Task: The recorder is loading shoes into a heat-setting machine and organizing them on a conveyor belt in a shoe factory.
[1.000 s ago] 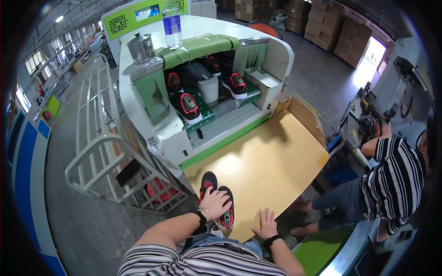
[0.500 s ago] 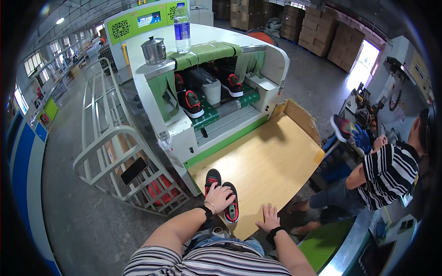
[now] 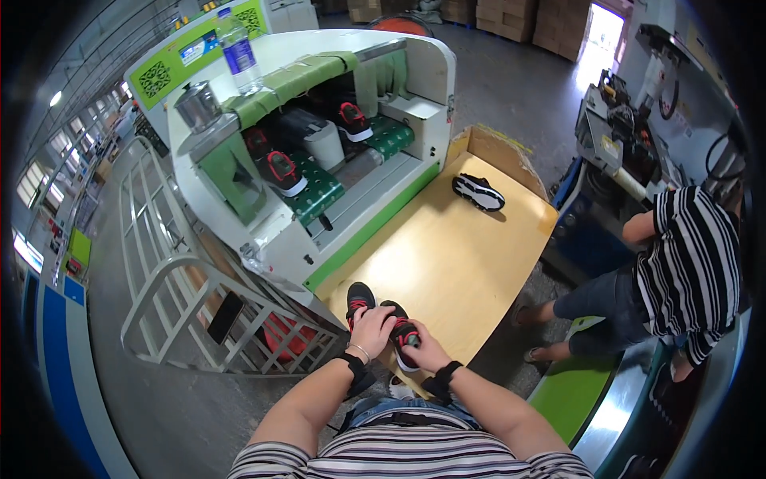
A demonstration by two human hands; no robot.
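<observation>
Two black sneakers with red laces stand side by side on the near left end of a light wooden board. My left hand (image 3: 370, 332) rests over them, its fingers closed on the front of the right-hand sneaker (image 3: 401, 323) and its back against the left-hand sneaker (image 3: 360, 296). At the heel and opening of the right-hand sneaker, my right hand (image 3: 429, 352) grips it. A greyish part shows in that opening by my right fingers. Farther up the board lies a third black shoe (image 3: 479, 194) on its side, white sole showing.
A white machine (image 3: 415, 72) stands beyond the board (image 3: 447, 263), with sneakers (image 3: 281, 170) on its green belts. A metal pot (image 3: 199, 108) and a bottle (image 3: 239, 56) sit on top. A metal rack (image 3: 167, 311) stands left; a co-worker (image 3: 690, 263) stands right.
My right hand has moved left from the board onto the sneaker. The third shoe now lies on the board. The co-worker, who held a shoe near a blue glove, has turned away. My view has shifted.
</observation>
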